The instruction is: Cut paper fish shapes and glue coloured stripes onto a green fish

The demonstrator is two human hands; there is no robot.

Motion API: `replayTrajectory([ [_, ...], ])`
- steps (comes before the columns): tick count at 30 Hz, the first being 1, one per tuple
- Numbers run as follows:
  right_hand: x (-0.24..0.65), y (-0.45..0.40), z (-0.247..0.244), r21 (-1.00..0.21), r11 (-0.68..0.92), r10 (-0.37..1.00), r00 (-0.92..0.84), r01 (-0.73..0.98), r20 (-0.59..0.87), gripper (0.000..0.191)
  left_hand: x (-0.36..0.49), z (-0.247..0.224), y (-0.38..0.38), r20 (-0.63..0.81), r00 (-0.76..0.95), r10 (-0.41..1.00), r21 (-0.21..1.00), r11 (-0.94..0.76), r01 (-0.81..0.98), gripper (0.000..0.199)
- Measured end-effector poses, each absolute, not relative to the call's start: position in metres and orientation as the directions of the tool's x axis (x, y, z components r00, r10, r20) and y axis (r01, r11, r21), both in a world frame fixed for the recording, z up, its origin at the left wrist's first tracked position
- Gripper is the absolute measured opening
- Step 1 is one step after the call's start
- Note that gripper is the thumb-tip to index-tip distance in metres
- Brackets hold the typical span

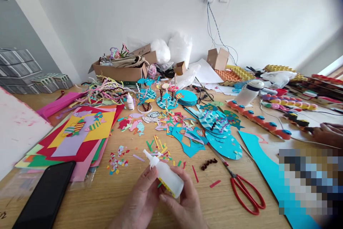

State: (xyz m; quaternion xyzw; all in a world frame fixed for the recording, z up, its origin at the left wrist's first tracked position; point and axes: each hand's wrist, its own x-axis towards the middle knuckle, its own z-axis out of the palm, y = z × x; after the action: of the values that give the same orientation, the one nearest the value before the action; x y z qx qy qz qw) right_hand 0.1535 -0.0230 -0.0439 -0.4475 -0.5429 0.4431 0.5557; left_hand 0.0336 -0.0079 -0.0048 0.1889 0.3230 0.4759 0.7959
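A white glue bottle (171, 180) with a pointed nozzle is held tilted above the near part of the table, its tip aimed up and left. My left hand (140, 195) grips it near the neck, thumb by the cap. Around the bottle's body and base curl the fingers of my right hand (184, 198). A strip of yellow label shows on its underside. Past the nozzle lie small coloured paper strips (158, 143) and tiny paper bits (118, 161). A curled dark brown pipe cleaner (209, 164) rests to the right.
Red-handled scissors (248, 189) lie at the right, beside a blue sheet (268, 164). A black phone (45, 193) and stacked coloured paper (93, 143) occupy the left. Blue fish-decorated discs (222, 145) and a second glue bottle (130, 102) stand farther back. Another person's hand (328, 134) is at far right.
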Motion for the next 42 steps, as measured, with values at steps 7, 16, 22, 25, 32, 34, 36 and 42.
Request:
replayTrajectory([
  [7,0.17,-0.004,-0.002,-0.972,0.23,0.968,0.108,-0.041,0.225,0.034,0.01,-0.016,-0.01,-0.18,0.353,0.918,0.89,0.305,-0.339,0.039],
  [16,0.182,0.009,0.008,-0.99,0.128,0.973,-0.203,0.061,0.113,0.029,-0.047,-0.043,-0.025,0.465,0.463,0.755,0.353,-0.638,0.684,0.025],
  [22,0.163,0.01,-0.011,-0.968,0.182,0.965,-0.22,0.173,0.142,0.034,-0.038,-0.049,-0.032,0.431,0.586,0.686,0.104,-0.683,0.723,0.03],
  [25,0.161,0.011,-0.017,-0.97,0.169,0.969,-0.208,0.173,0.132,0.035,-0.035,-0.054,-0.035,0.408,0.587,0.699,0.06,-0.662,0.747,0.029],
  [32,0.159,0.015,-0.018,-0.973,0.178,0.969,-0.201,0.147,0.146,0.03,-0.032,-0.058,-0.039,0.383,0.575,0.723,0.007,-0.625,0.781,0.033],
  [34,0.157,0.016,-0.016,-0.971,0.189,0.966,-0.204,0.145,0.158,0.027,-0.031,-0.058,-0.039,0.381,0.56,0.736,0.013,-0.61,0.792,0.034],
  [36,0.156,0.018,-0.014,-0.967,0.204,0.963,-0.21,0.154,0.17,0.026,-0.03,-0.056,-0.038,0.379,0.547,0.746,0.022,-0.598,0.801,0.033],
  [42,0.151,0.023,-0.017,-0.958,0.233,0.954,-0.227,0.165,0.193,0.022,-0.027,-0.053,-0.036,0.376,0.508,0.775,0.066,-0.57,0.819,0.032],
])
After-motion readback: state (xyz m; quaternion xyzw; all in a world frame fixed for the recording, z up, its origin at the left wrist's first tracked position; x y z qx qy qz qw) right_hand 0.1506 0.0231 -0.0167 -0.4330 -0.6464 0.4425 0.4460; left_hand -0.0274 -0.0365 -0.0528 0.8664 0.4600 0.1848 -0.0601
